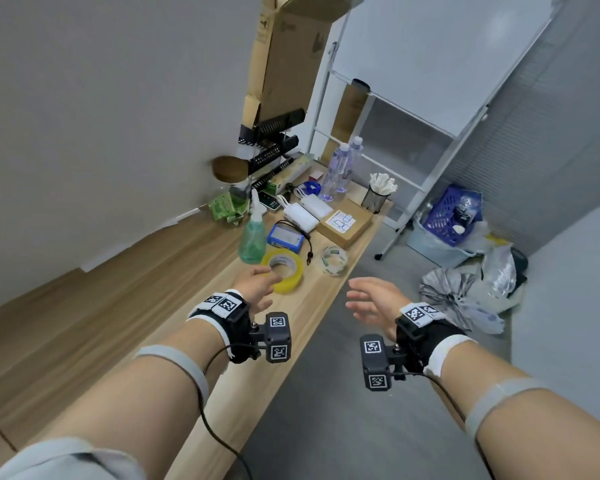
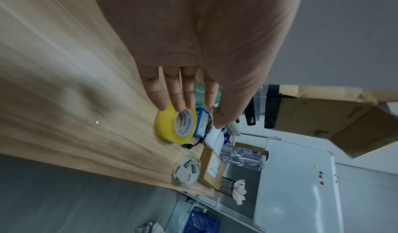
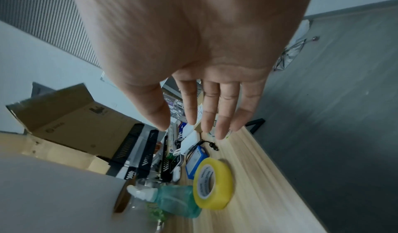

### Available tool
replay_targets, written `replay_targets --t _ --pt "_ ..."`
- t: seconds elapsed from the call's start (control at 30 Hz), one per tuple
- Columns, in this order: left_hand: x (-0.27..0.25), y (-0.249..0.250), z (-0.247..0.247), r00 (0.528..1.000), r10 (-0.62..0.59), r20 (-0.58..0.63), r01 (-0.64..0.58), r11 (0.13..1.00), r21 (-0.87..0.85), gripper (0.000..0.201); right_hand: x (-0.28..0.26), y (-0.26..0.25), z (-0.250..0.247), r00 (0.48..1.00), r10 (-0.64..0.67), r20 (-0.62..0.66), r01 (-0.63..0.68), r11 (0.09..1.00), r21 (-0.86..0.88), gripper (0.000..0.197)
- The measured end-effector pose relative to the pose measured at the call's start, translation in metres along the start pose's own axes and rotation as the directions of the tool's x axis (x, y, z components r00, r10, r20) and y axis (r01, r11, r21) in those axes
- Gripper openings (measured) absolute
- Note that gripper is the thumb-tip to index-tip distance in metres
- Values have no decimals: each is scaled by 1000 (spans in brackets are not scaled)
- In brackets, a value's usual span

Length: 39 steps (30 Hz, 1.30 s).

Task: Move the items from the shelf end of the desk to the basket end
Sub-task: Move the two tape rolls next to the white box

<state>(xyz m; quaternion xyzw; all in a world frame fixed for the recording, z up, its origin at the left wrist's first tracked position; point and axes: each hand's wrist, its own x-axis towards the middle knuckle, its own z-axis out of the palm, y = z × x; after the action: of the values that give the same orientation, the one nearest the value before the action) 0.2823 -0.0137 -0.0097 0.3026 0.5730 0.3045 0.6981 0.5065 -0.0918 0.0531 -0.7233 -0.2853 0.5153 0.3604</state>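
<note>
L hand (image 1: 257, 284) spread, empty, just short of yellow tape roll (image 1: 284, 270) lying flat ahead; R hand (image 1: 371, 299) spread, farther.

On the desk (image 1: 174, 258) ahead of you, the big tape roll (image 1: 284, 268) lies nearest, a spray bottle (image 1: 253, 237) just left of it and a smaller tape roll (image 1: 334, 260) to its right. Behind that roll sits a cardboard box (image 1: 345, 221), then two water bottles (image 1: 338, 171).
</note>
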Motion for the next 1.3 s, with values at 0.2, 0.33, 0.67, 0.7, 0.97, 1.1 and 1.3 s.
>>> replay_targets --t 0.2,0.33,0.67,0.7,0.97,1.1,1.3 --pt "65 4 29 992 43 -119 18 885 465 90 88 2 -24 1000 15 21 -8 954 -301 25" --pt "111 12 51 970 80 -230 84 776 625 105 161 -4 -34 999 5 52 25 831 -555 61" --pt "190 4 104 883 96 -460 321 593 739 114 307 -8 -12 961 -44 274 257 507 -823 96" --pt "193 3 105 875 106 -472 327 588 739 115 313 -5 -9 953 -40 301 284 473 -834 99" --pt "158 -13 77 830 73 -552 378 654 655 108 300 -2 25 902 -82 423 411 459 -787 79" --pt "90 -28 23 737 0 -676 441 758 481 108 252 -8 79 831 -79 551 523 451 -724 81" --pt "-68 -72 -86 578 -45 -815 429 866 256 116 122 -1 182 697 -91 711 688 364 -628 85"
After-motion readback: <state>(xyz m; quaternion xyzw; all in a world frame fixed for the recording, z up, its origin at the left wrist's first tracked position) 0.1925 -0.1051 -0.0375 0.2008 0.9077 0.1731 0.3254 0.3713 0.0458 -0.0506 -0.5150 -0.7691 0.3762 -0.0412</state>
